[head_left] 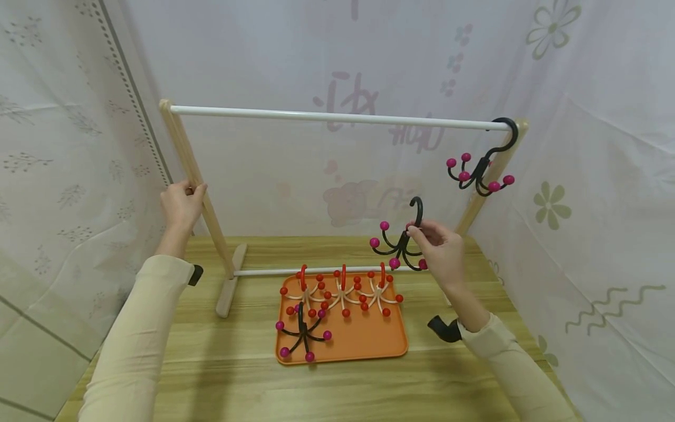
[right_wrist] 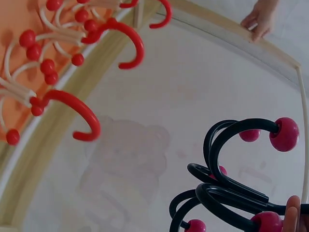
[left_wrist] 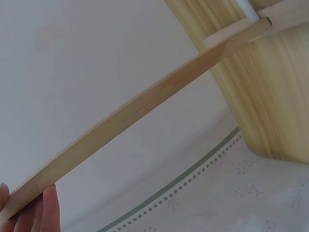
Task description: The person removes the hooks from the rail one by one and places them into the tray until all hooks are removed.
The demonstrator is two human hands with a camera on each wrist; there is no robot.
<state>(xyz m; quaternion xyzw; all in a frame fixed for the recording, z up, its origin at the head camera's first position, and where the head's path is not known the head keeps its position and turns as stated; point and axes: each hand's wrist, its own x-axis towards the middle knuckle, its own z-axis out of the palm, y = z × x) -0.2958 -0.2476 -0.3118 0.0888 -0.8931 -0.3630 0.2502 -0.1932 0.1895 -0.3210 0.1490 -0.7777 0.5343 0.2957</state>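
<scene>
My left hand (head_left: 181, 205) grips the left wooden post (head_left: 210, 215) of a rack, fingers and thumb on either side of it. In my right hand (head_left: 443, 252), a black multi-arm hook hanger (head_left: 403, 242) with pink ball tips is pinched at its stem, held in the air below the white top bar (head_left: 337, 118). The right wrist view shows its curved arms (right_wrist: 231, 193) close up. Another black hook hanger (head_left: 481, 170) hangs on the bar's right end. A third black one (head_left: 303, 329) lies on the orange tray (head_left: 366, 343).
Three white hook hangers (head_left: 343, 296) with red hooks and balls lie along the tray's back. Behind them runs the rack's white lower bar (head_left: 263, 272). The wooden foot (head_left: 228, 296) stands on the wood-grain table (head_left: 253, 390). Patterned curtains (head_left: 606, 193) surround the table.
</scene>
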